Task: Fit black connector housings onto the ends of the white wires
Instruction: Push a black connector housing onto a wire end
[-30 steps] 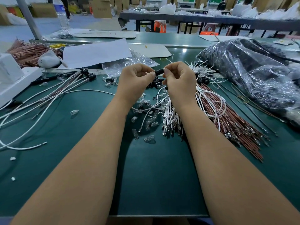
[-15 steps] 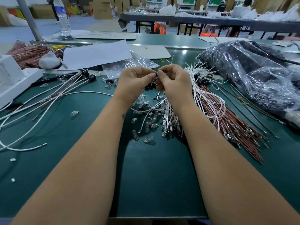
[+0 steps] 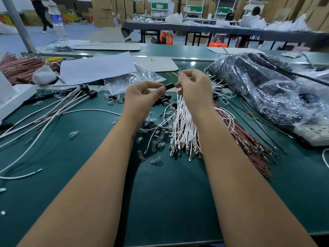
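My left hand [image 3: 142,97] pinches a small black connector housing [image 3: 169,85] between thumb and forefinger, above the green mat. My right hand [image 3: 194,86] pinches a thin white wire [image 3: 178,78] whose end sticks up past the fingertips, right beside the housing. Below my right hand lies a bundle of white wires [image 3: 183,125] with metal terminals at the near ends. Loose black housings [image 3: 162,101] lie on the mat under my hands. Finished wires with black housings [image 3: 87,90] fan out at the left.
Brown wires [image 3: 249,139] lie right of the white bundle. A large black plastic bag [image 3: 267,90] fills the right side. Small clear bulbs [image 3: 156,143] are scattered mid-mat. A clear bag [image 3: 131,79], white paper [image 3: 96,68] and a white box [image 3: 10,97] sit at the left.
Both hands have risen slightly and drawn a little apart; the black housing now shows between them, and the right hand holds a single white wire pointing upward.
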`<state>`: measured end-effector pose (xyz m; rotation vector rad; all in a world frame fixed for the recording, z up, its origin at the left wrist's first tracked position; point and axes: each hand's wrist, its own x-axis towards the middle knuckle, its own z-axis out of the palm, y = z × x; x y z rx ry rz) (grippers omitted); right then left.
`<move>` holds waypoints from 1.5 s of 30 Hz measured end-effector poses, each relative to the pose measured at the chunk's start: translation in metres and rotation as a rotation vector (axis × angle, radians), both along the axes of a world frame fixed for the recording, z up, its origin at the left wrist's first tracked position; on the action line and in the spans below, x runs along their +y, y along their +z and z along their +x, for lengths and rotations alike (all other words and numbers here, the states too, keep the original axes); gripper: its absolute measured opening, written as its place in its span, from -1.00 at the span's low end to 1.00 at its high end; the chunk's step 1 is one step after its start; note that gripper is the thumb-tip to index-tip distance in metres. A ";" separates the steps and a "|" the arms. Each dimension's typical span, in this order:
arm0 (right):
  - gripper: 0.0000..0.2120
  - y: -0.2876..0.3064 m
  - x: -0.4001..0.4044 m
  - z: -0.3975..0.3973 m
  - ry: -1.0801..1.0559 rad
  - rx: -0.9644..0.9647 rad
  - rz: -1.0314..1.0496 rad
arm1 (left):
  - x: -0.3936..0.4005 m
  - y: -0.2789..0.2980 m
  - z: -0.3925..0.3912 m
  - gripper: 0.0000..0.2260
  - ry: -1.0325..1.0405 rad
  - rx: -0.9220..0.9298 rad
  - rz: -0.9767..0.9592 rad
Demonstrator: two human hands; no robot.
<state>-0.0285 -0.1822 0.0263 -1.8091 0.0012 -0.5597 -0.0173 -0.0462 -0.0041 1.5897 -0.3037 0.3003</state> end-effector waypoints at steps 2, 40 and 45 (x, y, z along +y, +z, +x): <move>-0.86 0.010 -0.014 0.001 -0.092 -0.032 0.016 | -0.003 -0.001 -0.001 -0.99 -0.001 0.006 0.018; -0.62 -0.031 -0.130 -0.019 -0.746 0.641 -0.507 | -0.008 -0.010 0.008 -0.94 0.018 0.018 0.145; -0.81 -0.026 -0.133 -0.019 -0.495 0.564 -0.541 | -0.008 -0.010 0.008 -0.98 0.030 -0.003 0.194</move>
